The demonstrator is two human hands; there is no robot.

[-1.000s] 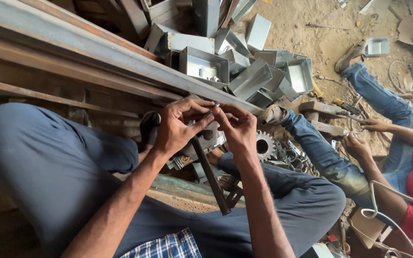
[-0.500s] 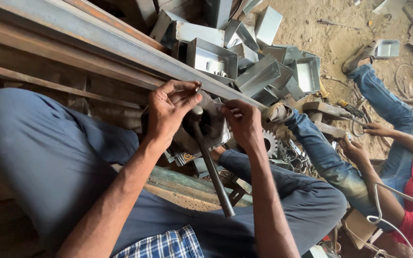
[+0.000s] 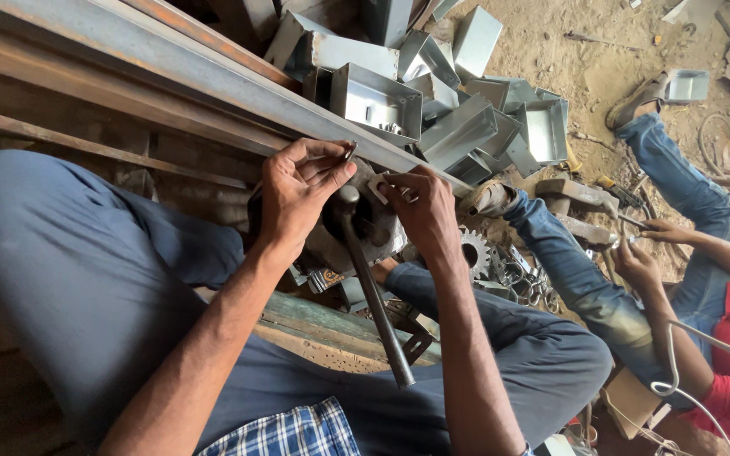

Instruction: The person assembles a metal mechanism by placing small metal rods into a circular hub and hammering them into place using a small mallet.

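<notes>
My left hand (image 3: pixel 302 198) is curled, pinching a small thin metal piece (image 3: pixel 349 152) at its fingertips, just above the round head of a dark steel lever (image 3: pixel 371 291). That lever slants down between my knees from a dark metal block (image 3: pixel 373 226). My right hand (image 3: pixel 422 209) rests on the block and pinches a small bent metal clip (image 3: pixel 379 187). Both hands sit close together over the block, fingertips almost touching.
Long steel angle bars (image 3: pixel 171 67) run across the top left. A heap of folded sheet-metal boxes (image 3: pixel 433 101) lies behind. A toothed gear (image 3: pixel 473 252) and metal rings (image 3: pixel 527 279) lie by my right knee. Another person in jeans and a red top (image 3: pixel 720 338) sits at right, hands (image 3: pixel 648 253) working.
Both hands have risen toward the bar and come back close together. The lever's head now shows between them.
</notes>
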